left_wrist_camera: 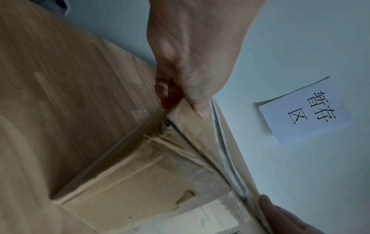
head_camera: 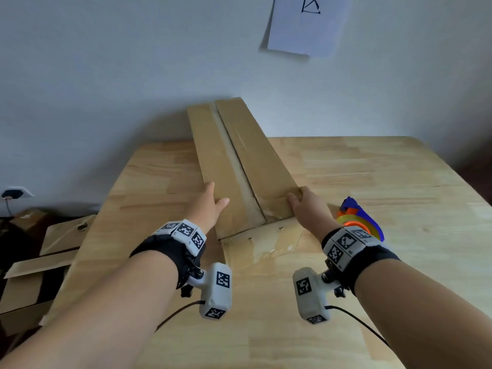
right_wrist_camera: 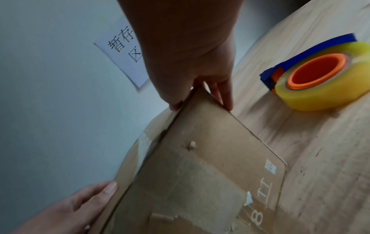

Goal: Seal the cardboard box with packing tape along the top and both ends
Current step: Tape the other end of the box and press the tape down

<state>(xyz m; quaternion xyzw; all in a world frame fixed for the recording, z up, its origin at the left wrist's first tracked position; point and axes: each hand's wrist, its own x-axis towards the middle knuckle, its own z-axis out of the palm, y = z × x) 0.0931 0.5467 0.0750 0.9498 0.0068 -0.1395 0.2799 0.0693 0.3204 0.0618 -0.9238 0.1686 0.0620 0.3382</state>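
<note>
matt cardboard box (head_camera: 239, 166), glossy plastic tape roll (right_wrist_camera: 328, 79), smooth wooden table (head_camera: 372, 182).

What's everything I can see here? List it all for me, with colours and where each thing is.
cardboard box: one, brown, long and narrow, lying on the table, its far end at the wall.
tape dispenser: one, blue with an orange hub and a yellowish clear roll, on the table right of the box.
table: one, light wood.
paper sign: one, white with black characters, on the wall.
other cardboard boxes: several, brown, on the floor at left.
wall socket: one, white, low on the left wall.
left hand: grips the box's near left corner.
right hand: grips the box's near right corner.
wrist cameras: two, white with black markers, on black straps.
</note>
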